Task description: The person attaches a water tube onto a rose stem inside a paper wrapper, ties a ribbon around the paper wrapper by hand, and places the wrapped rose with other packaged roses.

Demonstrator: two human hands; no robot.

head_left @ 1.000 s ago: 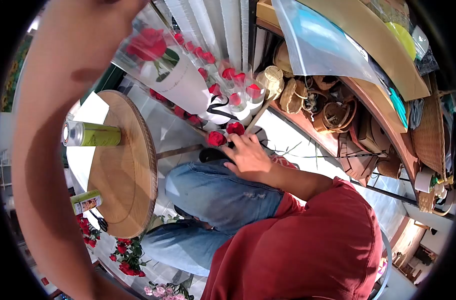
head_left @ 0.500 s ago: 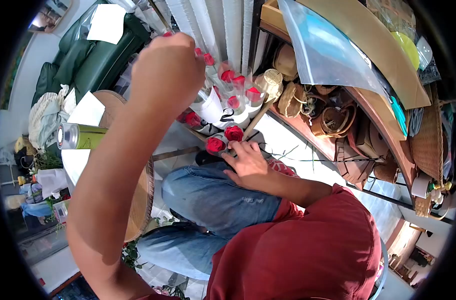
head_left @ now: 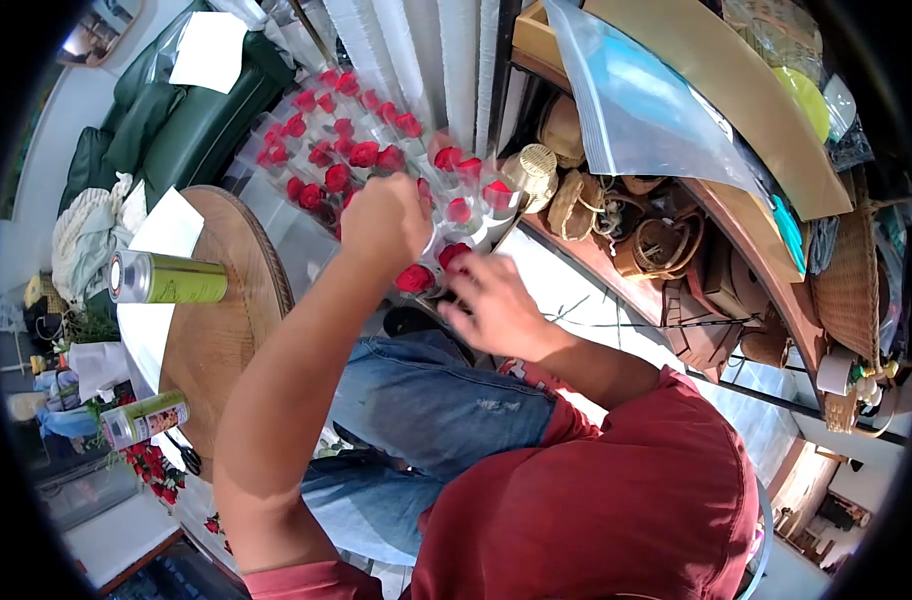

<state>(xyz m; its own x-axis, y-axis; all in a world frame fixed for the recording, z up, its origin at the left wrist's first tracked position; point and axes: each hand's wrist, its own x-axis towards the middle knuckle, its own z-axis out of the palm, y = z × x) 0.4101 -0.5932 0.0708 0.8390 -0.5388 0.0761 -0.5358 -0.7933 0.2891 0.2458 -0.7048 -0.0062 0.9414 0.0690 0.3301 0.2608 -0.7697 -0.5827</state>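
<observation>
My left hand is closed in a fist above a dense bunch of red roses in clear wrapping. Whatever it may be gripping is hidden under the fingers. My right hand is beside two red roses lower down, the nearer rose and another rose. Its thumb and forefinger stand apart, while the other fingers are slightly smeared by motion. I cannot tell whether it touches the wrapping there.
On the left a round wooden table bears a large green can and a smaller can. A shelf with wicker baskets is on the right. A dark green sofa stands behind.
My left hand has moved down and slightly right, uncovering many roses behind it. My right hand has shifted a little upward by the two lower roses. The view has turned slightly.
</observation>
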